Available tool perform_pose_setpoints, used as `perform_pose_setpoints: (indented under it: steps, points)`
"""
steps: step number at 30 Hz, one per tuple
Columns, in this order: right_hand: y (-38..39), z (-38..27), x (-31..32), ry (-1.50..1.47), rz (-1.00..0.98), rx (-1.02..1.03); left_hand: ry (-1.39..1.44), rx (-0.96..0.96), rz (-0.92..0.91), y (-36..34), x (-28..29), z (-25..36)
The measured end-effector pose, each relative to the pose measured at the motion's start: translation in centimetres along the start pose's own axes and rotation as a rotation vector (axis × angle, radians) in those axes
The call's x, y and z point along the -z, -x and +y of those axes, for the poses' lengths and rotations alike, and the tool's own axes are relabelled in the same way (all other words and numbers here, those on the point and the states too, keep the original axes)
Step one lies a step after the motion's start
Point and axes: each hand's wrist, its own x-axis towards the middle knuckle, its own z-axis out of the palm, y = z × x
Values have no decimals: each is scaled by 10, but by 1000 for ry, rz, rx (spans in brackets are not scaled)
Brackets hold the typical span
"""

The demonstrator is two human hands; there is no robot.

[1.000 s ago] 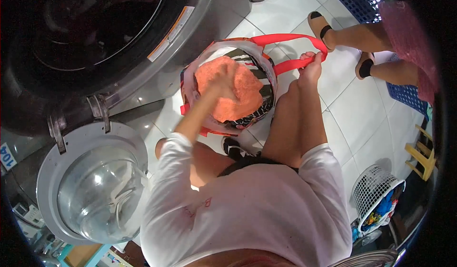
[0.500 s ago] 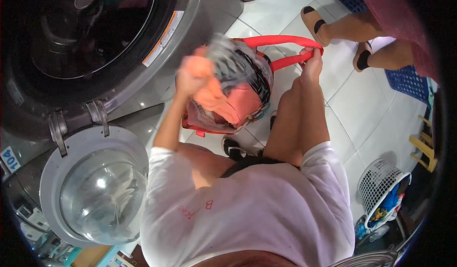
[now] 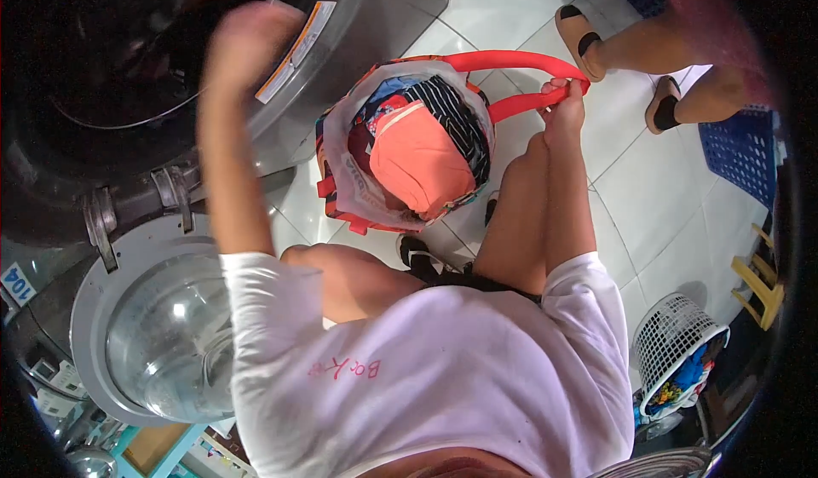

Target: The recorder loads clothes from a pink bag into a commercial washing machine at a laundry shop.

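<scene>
My right hand (image 3: 564,106) is closed round the red handle (image 3: 521,60) of a laundry bag, pulling it out to the right. The bag's pale lining (image 3: 341,150) gapes wide between my knees and the machine. Inside lie a folded coral garment (image 3: 423,156), a black-and-white striped cloth (image 3: 449,113) and some blue fabric (image 3: 385,96). My left hand (image 3: 256,39) is raised at the rim of the dark washing machine opening (image 3: 128,69). Motion smears its fingers, so whether it holds anything is unclear.
The machine's round glass door (image 3: 170,342) hangs open at left. White tiles (image 3: 648,188) cover the floor. Another person's sandalled feet (image 3: 584,43) stand at upper right by a blue basket (image 3: 740,156). A white laundry basket (image 3: 677,342) with clothes and a yellow stool (image 3: 758,286) are at right.
My left hand has moved from above the bag up and left to the machine's opening. The blurred grey and orange cloths over the bag are gone from there. My right hand keeps the handle.
</scene>
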Motion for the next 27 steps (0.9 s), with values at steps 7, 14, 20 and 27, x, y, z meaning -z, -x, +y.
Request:
perform_pose_setpoints:
  steps: [7,14,20,27]
  points:
    - [20,12,-18,4,-94,-58,-375,628,-546,60,-259,-73]
    - [18,2,-14,-93,-139,-45,379,694,-295,115,-274,-95]
    - [3,10,-12,-48,-162,-22,1343,807,36,201,-214,-44]
    - [-5,7,-2,-92,-74,-10,1474,431,290,179,-60,-29]
